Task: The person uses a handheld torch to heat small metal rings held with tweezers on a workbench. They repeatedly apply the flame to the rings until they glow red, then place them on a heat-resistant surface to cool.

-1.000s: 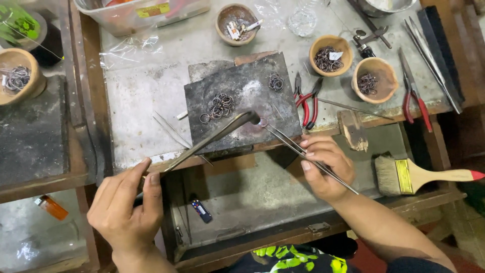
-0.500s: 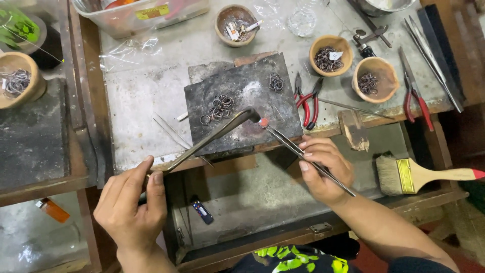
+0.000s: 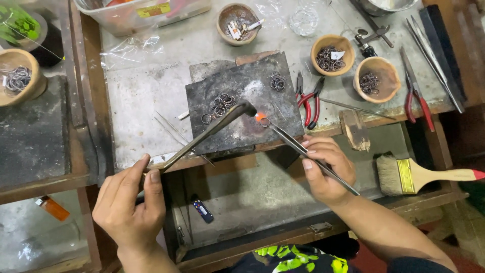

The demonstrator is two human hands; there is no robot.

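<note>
The fingers of the left hand are pinched together on the near end of a long metal torch, gripped far back so the hand stays well away from the hot tip. The tip reaches out over a dark slab lying on the surface. The fingers of the right hand are closed around a pair of long tweezers, held like a pen for fine aim. The tweezer tips clamp a small ring just beside the orange glow at the torch's mouth, above the right part of the slab.

On the slab, left of the glow, lies a cluster of small rings, with another small group at its far right corner, all within easy reach of the tweezers. Red-handled pliers rest just right of the slab. Farther right, two wooden bowls hold more rings. A flat paintbrush lies on the lower shelf to the right, near the right hand. A third bowl of rings stands at the far left.
</note>
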